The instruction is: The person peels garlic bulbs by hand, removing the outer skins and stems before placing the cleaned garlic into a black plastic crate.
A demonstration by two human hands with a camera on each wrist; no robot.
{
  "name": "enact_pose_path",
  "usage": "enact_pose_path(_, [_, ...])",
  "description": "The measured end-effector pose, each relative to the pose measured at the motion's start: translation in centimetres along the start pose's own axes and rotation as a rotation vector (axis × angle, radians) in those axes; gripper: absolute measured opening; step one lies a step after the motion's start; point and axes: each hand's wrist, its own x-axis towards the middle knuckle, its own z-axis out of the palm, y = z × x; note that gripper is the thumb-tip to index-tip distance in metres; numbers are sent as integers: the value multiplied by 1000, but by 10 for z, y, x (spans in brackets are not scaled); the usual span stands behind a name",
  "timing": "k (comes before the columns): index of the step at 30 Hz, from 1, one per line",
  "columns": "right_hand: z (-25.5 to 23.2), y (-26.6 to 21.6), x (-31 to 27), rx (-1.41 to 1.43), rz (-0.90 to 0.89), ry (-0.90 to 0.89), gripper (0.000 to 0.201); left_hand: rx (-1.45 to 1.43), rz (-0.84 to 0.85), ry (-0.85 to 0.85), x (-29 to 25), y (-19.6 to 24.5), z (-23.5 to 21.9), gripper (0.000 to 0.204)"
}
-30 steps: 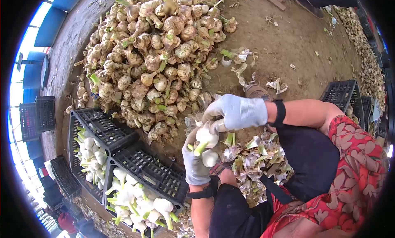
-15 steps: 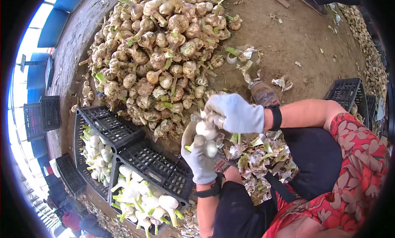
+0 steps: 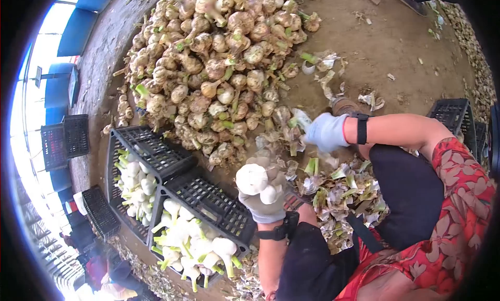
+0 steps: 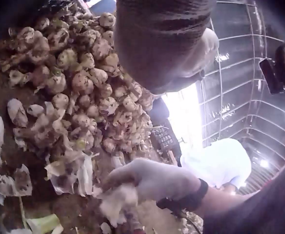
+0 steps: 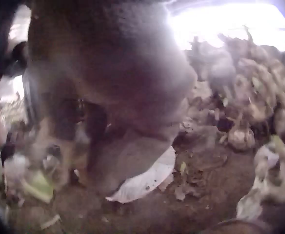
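Note:
Two peeled white garlic bulbs, a large one point(image 3: 251, 179) and a smaller one point(image 3: 269, 195), rest in the gloved left hand point(image 3: 266, 203), whose fingers are blurred and curl around them. In the left wrist view this hand point(image 4: 164, 44) fills the top and hides the bulbs. The gloved right hand point(image 3: 327, 133) is off to the right, above loose husks. Papery skin point(image 4: 117, 202) is pinched at the fingers of the right hand point(image 4: 152, 179); a white piece of skin point(image 5: 147, 180) also shows under the blurred right hand point(image 5: 113, 87).
Unpeeled garlic point(image 3: 208, 66) forms a large heap ahead. Black crates point(image 3: 208, 202) at left hold white bulbs with green stems point(image 3: 182, 243). Husks point(image 3: 346, 197) lie by the person's legs, more crates point(image 3: 452, 113) at right. Another person point(image 4: 220, 161) appears behind in the left wrist view.
The right hand has left the bulbs and moved right, away from the left hand. The left hand has turned, so the large bulb now faces up. The head view has shifted slightly.

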Motion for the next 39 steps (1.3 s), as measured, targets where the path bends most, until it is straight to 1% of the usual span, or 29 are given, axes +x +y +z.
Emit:
enact_pose_path(2, [1,3,12,89,12,314,39,-265,-89,-115,5,2,-7,44])
enact_pose_path(3, [0,0,24,48,56,290,50,-269,-62,-62,4,3,-6,43])
enact_pose_path(4, [6,-3,30,-40,8,400,49,-300,-47,-44,4,3,-3,36])
enact_pose_path(6, [35,-13,28,-218,-102,632,49,-352,1,-15,6,7,9,24])
enact_pose_path(7, [56,-18,24,-184,-173,549,50,-399,39,54,8,13,16,22])
enact_pose_path(8, [79,-23,22,-153,-252,464,52,-340,92,93,10,23,21,22])
enact_pose_path(9, [84,-30,12,-198,-310,290,53,-373,121,113,10,38,27,22])
enact_pose_path(10, [91,-32,2,-178,-344,194,52,-413,141,132,12,51,32,22])
enact_pose_path(11, [77,-35,-6,-240,-351,-6,53,-329,259,133,13,68,42,23])
enact_pose_path(12, [89,-28,-8,-236,-383,17,54,-507,231,38,10,95,50,28])
enact_pose_path(13, [83,-24,-10,-213,-388,-12,52,-521,394,-28,11,122,58,33])
enact_pose_path(14, [78,-19,-13,-188,-388,-45,49,-295,696,42,7,150,73,49])
enact_pose_path(15, [76,-18,-15,-170,-353,-67,44,-252,888,76,6,172,87,72])
enact_pose_path(16, [74,-18,-16,-152,-321,-88,39,-202,999,38,8,180,101,89])
enact_pose_path(17, [71,-17,-16,-137,-292,-105,34,-270,936,72,7,175,109,89])
enact_pose_path(19, [77,-14,-5,-145,-286,-164,25,-101,889,205,16,158,99,68])
enact_pose_path(20, [75,-16,-10,-136,-274,-207,21,64,803,249,27,135,83,49])
enact_pose_path(21, [74,-16,-13,-108,-289,-126,17,240,716,285,39,112,67,31])
enact_pose_path(22, [72,-16,-14,-22,-254,-149,18,416,632,307,52,89,51,15])
enact_pose_path(24, [90,-8,-12,5,-321,-15,16,864,492,506,74,25,24,17])
enact_pose_path(25, [96,-5,-13,41,-376,79,15,1231,500,410,88,7,-12,18])
enact_pose_path(26, [106,-4,-9,20,-308,71,13,1595,519,286,99,-7,-48,21])
enact_pose_path(27, [99,-6,-12,2,-293,58,12,2000,560,130,105,-22,-57,22])
enact_pose_path(28, [98,-6,-12,-8,-275,21,15,2260,636,-6,112,-31,-67,32])
enact_pose_path(30, [74,-6,-20,85,-265,-108,25,2742,585,0,117,-43,-46,40])
enact_pose_path(33, [55,-13,-29,199,-187,-271,35,2872,224,88,121,-36,-28,39])
enact_pose_path(36, [46,-13,-31,207,-171,-317,39,2704,-51,285,114,-23,-35,36])
enact_pose_path(37, [51,-10,-27,176,-159,-270,37,2713,-213,346,112,-17,-40,39])
enact_pose_path(39, [46,-3,-22,167,-162,-205,38,2665,-327,418,100,-12,-55,43])
